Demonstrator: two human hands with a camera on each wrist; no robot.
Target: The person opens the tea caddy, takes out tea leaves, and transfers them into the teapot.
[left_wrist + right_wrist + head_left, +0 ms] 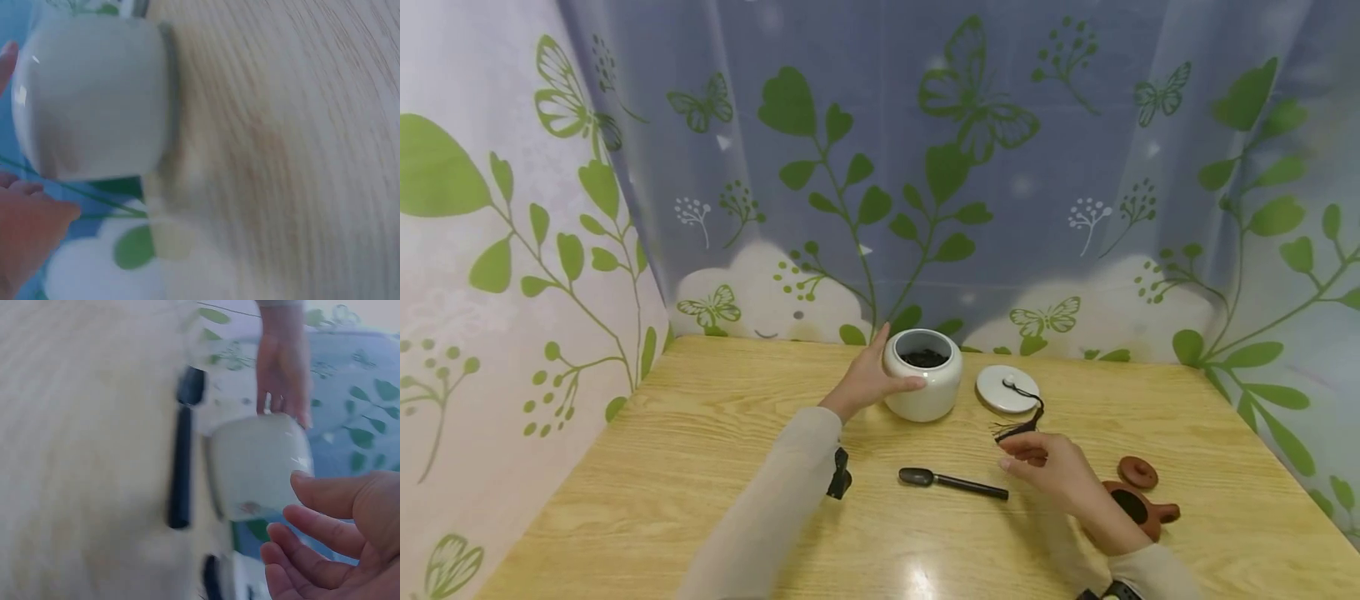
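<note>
A white jar (922, 392) with dark contents stands upright near the back of the table. My left hand (867, 379) is at its left side, thumb stretched across the front and a finger reaching up behind; the left wrist view shows the jar (100, 100) with fingers spread about it. My right hand (1052, 467) hovers with loosely bent fingers and holds nothing, just below the black tassel (1018, 427) of the white lid (1006, 389). Left of that hand lies a dark scoop (955, 482) with a long handle.
A brown clay teapot (1157, 515) without its lid stands at the right, partly behind my right forearm. Its small lid (1138, 472) lies beside it. A patterned curtain (880, 167) hangs along the back edge of the wooden table (700, 442).
</note>
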